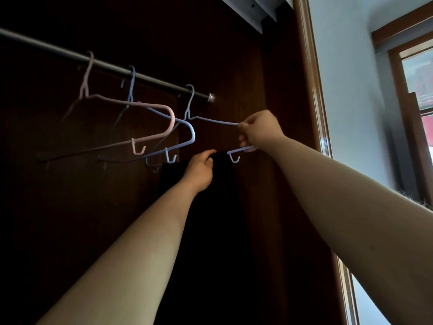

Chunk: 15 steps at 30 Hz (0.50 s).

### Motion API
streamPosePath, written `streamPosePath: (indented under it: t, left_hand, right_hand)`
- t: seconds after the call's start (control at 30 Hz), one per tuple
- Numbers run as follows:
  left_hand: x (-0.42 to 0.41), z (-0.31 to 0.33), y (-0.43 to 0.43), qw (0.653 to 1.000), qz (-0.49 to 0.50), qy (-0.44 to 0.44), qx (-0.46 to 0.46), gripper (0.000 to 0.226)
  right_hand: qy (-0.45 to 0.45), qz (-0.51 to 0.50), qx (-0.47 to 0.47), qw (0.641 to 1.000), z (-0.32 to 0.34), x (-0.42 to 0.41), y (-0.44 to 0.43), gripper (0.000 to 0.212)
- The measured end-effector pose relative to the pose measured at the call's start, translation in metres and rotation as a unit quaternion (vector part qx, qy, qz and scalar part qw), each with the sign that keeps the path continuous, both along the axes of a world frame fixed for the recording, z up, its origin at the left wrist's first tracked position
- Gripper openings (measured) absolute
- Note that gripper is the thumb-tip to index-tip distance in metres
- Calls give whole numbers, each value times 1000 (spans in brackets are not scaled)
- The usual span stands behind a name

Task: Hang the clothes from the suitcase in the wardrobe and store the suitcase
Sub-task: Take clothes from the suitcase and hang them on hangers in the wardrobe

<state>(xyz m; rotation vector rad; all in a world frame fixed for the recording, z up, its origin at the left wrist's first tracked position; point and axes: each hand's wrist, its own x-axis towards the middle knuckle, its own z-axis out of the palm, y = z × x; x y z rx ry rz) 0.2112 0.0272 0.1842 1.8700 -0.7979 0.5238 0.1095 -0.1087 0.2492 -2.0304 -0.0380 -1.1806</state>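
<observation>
A metal rail crosses the dark wardrobe from upper left to centre. Three plastic hangers hook over it: a pink hanger at the left, a blue hanger in the middle and a pale blue hanger nearest the rail's end. My right hand grips the right end of that pale blue hanger. A black garment hangs down from its lower bar, and my left hand holds the garment's top edge just below the bar. The suitcase is out of view.
The wardrobe's brown side panel and wooden door frame stand right of my right hand. A pale wall and a window lie farther right. A white shelf edge runs overhead.
</observation>
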Motion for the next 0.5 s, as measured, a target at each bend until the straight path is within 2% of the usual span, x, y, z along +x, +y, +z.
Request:
streamPosePath:
  t: [0.23,0.33,0.5]
  left_hand:
    - [-32,-18,4,999,26,35,2,45]
    - [-55,-32,5,998,44,34,-7,45]
    - [-117,-57,3,997,44,53,-41,44]
  right_hand:
    - [-32,-46,8,998,-18,-30,-10,24]
    - [-13,-98,-28,995,-34,-53,-11,28]
    - [41,-108,-28,993,-67,-106,-12,33]
